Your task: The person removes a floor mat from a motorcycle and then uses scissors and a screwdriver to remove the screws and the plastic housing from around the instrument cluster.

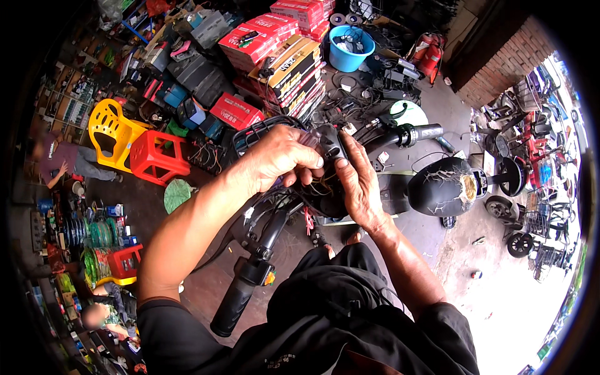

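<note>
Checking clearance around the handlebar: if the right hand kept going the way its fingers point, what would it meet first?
Probably the black handlebar cover: the right hand points up-left with fingertips already on it, facing the left hand. Depth is unclear.

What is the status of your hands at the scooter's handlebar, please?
Left hand and right hand both gripping the black handlebar housing. Wires hanging beneath.

Ahead of you, beyond the handlebar, a stack of flat red cartons (257,39) with white printing leans on the shop floor. Just right of it sit tan cardboard boxes (294,65) with dark lettering bands, piled several high. Further back, more red boxes (305,11) stand near the upper edge. A single red carton (235,111) with a white label lies lower, tilted, near the red stool. You have no screen in view.
</note>
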`<action>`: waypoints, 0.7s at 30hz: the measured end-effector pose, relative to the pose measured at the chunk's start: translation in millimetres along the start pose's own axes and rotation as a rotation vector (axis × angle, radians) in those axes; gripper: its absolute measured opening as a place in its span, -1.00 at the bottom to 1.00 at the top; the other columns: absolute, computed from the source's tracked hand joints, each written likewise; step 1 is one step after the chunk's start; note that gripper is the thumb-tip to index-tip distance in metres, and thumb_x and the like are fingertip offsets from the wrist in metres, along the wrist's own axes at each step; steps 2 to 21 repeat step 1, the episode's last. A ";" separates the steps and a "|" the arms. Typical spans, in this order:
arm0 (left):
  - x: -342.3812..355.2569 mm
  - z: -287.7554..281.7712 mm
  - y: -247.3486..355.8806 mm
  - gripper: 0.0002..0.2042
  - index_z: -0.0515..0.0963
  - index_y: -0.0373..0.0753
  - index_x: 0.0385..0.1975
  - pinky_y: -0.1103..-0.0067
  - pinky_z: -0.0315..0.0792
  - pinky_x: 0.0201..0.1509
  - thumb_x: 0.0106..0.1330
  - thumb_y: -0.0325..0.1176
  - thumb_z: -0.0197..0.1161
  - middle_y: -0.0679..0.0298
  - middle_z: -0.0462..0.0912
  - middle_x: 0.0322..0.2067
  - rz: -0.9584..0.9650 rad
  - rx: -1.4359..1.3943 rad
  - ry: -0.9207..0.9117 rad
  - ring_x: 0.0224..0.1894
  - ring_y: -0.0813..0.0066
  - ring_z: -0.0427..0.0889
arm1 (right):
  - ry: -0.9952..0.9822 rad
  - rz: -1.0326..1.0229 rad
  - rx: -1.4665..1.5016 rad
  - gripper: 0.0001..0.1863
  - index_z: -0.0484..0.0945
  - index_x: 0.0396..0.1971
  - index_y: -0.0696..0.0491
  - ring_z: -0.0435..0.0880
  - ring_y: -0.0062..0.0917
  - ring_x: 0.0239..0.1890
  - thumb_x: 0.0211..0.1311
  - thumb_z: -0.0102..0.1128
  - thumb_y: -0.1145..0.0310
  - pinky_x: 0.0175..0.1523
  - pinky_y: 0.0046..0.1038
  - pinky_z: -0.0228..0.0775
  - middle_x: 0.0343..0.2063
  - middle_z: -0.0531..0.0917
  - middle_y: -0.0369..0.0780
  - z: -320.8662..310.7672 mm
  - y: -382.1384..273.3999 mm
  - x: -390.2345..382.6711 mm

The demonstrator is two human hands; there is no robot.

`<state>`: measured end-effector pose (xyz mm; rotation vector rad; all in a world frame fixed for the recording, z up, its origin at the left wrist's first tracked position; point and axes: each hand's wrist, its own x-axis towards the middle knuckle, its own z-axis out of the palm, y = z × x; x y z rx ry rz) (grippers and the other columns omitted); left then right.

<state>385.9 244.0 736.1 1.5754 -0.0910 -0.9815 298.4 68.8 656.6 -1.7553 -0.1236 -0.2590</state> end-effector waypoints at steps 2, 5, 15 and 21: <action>1.4 0.3 1.2 -0.84 0.56 -0.36 -0.37 0.71 0.34 -0.74 0.11 -0.43 0.30 0.17 0.65 -0.53 0.001 0.003 -0.002 -0.64 0.55 0.60 | 0.013 -0.011 0.023 -0.33 0.18 0.29 0.26 0.29 -0.13 0.30 0.37 0.01 0.08 0.35 -0.31 0.11 0.24 0.28 0.08 1.0 -1.6 0.7; 1.4 0.3 1.2 -0.84 0.56 -0.36 -0.37 0.71 0.34 -0.74 0.11 -0.43 0.30 0.17 0.65 -0.53 0.001 0.003 -0.002 -0.64 0.55 0.60 | 0.013 -0.011 0.023 -0.33 0.18 0.29 0.26 0.29 -0.13 0.30 0.37 0.01 0.08 0.35 -0.31 0.11 0.24 0.28 0.08 1.0 -1.6 0.7; 1.4 0.3 1.2 -0.84 0.56 -0.36 -0.37 0.71 0.34 -0.74 0.11 -0.43 0.30 0.17 0.65 -0.53 0.001 0.003 -0.002 -0.64 0.55 0.60 | 0.013 -0.011 0.023 -0.33 0.18 0.29 0.26 0.29 -0.13 0.30 0.37 0.01 0.08 0.35 -0.31 0.11 0.24 0.28 0.08 1.0 -1.6 0.7; 1.4 0.3 1.2 -0.84 0.56 -0.36 -0.37 0.71 0.34 -0.74 0.11 -0.43 0.30 0.17 0.65 -0.53 0.001 0.003 -0.002 -0.64 0.55 0.60 | 0.013 -0.011 0.023 -0.33 0.18 0.29 0.26 0.29 -0.13 0.30 0.37 0.01 0.08 0.35 -0.31 0.11 0.24 0.28 0.08 1.0 -1.6 0.7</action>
